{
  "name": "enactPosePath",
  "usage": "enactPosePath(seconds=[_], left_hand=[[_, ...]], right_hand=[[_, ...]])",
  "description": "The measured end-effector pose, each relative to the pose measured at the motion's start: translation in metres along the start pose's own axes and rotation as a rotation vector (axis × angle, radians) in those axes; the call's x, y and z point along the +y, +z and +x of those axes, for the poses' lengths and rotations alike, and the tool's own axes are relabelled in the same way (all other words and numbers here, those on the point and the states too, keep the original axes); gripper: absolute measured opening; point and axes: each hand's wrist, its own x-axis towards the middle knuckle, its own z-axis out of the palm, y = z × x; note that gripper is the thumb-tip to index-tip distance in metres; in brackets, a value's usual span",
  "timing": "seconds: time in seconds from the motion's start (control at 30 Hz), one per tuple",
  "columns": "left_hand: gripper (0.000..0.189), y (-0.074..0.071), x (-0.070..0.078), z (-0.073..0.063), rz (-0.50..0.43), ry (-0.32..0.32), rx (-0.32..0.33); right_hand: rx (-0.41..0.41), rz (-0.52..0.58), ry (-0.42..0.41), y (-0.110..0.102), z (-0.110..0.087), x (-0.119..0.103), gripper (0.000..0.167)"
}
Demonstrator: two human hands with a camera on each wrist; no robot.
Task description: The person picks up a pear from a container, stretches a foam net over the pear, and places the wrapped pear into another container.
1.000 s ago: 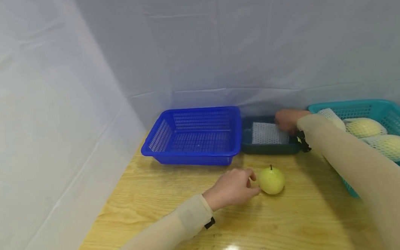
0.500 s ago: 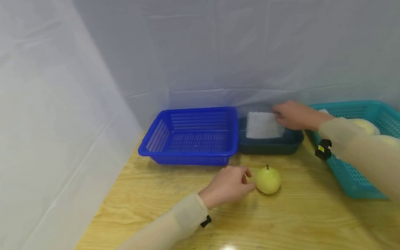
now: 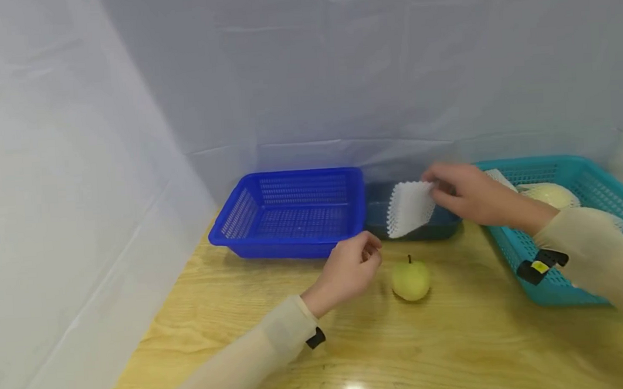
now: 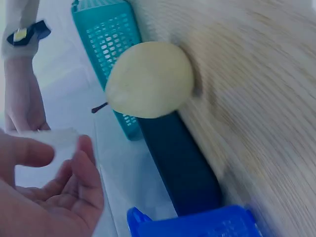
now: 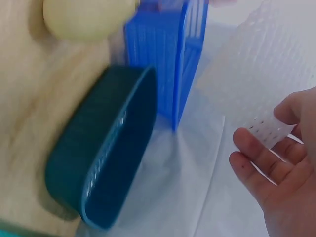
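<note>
My right hand (image 3: 467,192) pinches one end of a white foam fruit net (image 3: 410,208), which hangs flat above the dark green tray (image 3: 435,230). In the right wrist view the thumb and fingers grip the edge of the net (image 5: 261,69). My left hand (image 3: 349,267) hovers near the blue basket's front corner, its fingers loosely curved and holding nothing. Between the two hands, a yellow-green pear (image 3: 411,281) stands upright on the wooden table, stem up. It is apart from the left hand. The left wrist view shows the pear (image 4: 150,80) beyond the left fingers.
A blue basket (image 3: 288,250) stands at the back, left of the dark green tray. At the right is a teal basket (image 3: 549,288) with several net-wrapped pears (image 3: 552,195), partly hidden by the right arm. White sheeting (image 3: 305,71) walls off the back and left.
My right hand has lifted the foam net out of the dark green tray and brought it forward. The left hand has drawn up and away from the pear.
</note>
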Motion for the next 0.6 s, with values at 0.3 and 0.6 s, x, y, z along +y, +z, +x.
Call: enactPosePath(seconds=[0.3,0.6], left_hand=[[0.039,0.006,0.013,0.008,-0.567,-0.048,-0.080],[0.043,0.014,0.020,0.012,-0.767,0.008,-0.139]], right_hand=[[0.056,0.139,-0.211,0.021,-0.016,-0.023,0.024],[0.102,0.263,-0.354,0.038,-0.020,-0.042,0.023]])
